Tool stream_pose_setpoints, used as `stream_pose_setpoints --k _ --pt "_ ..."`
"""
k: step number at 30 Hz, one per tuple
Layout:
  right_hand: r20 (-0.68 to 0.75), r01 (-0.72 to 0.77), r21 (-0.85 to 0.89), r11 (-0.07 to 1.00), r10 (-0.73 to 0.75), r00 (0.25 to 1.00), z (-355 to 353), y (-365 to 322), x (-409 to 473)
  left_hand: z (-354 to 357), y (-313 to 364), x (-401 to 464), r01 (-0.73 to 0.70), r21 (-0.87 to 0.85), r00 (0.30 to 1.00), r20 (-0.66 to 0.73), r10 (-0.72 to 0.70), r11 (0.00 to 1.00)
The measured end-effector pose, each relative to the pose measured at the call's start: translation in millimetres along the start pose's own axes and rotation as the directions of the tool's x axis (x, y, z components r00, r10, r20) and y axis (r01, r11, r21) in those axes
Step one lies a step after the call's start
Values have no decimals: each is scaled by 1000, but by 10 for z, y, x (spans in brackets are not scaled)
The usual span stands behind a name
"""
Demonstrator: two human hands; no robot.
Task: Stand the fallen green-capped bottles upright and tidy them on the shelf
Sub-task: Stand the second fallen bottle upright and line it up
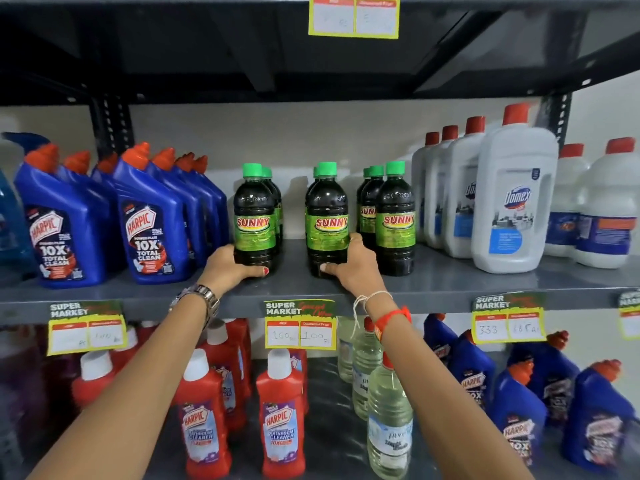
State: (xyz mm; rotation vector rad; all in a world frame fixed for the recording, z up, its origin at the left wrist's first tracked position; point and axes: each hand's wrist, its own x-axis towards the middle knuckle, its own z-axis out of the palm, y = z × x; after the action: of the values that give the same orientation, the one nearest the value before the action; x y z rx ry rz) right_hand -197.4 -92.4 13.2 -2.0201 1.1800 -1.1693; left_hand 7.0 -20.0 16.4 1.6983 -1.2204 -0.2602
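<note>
Shelf: grey middle shelf (450,282), centre of frame; every green-capped bottle in view stands upright, long axis vertical.
Left hand (230,266): grip wrapped round the base of the left front bottle (254,216), thumb across its foot.
Right hand (353,268): grip wrapped round the base of the middle front bottle (327,220), thumb on its lower front.
Third group: right front bottle (395,216) stands unheld, just beside the right hand.
Spacing: an open gap lies between the two held bottles; a narrower one separates middle and right groups.
Edges: held bottles sit near the shelf's front lip; blue bottles (152,216) flank at left, white bottles (512,199) at right.
Judgement: uprighting appears done; what remains is squaring up the rows.
</note>
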Motion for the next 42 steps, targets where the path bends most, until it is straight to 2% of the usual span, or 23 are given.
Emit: stream_pose_setpoints --k 6,10,17,21,24,27,29,31,34,38,42 --pt "31 -8 -5 1000 8 999 98 -43 58 -73 3 -44 38 -126 999 22 -35 991" --pt "18 -5 9 1000 5 1000 124 -19 63 -93 11 -58 51 -152 998 49 -44 987" --pt "11 0 -8 1000 0 1000 131 -40 34 -106 24 -82 58 -129 996 72 -49 990" --pt "-27 46 -19 999 -46 999 61 -50 -40 -130 75 -150 57 -29 997 58 -56 998" --pt "-209 83 86 993 -63 976 -105 4 -120 -138 82 -310 -9 136 999 39 4 991" --pt "-512 94 103 990 -29 859 -349 118 -151 -163 -6 -496 -86 384 994 -28 104 919" --pt "-608 51 73 996 4 794 -492 196 -118 -172 -104 -569 -84 534 992 -37 123 841" --pt "-580 -21 -18 1000 6 815 -578 280 -50 -165 -155 -599 -85 637 994 0 109 766" --pt "-389 -130 -146 981 63 919 -622 384 19 -153 -153 -616 -112 731 993 65 96 673" --pt "-235 -113 -71 991 94 967 -685 405 11 -119 -162 -649 -108 755 989 15 148 647" --pt "-228 -108 -43 993 96 969 -698 398 -12 -81 -134 -700 -87 759 982 -44 185 645"
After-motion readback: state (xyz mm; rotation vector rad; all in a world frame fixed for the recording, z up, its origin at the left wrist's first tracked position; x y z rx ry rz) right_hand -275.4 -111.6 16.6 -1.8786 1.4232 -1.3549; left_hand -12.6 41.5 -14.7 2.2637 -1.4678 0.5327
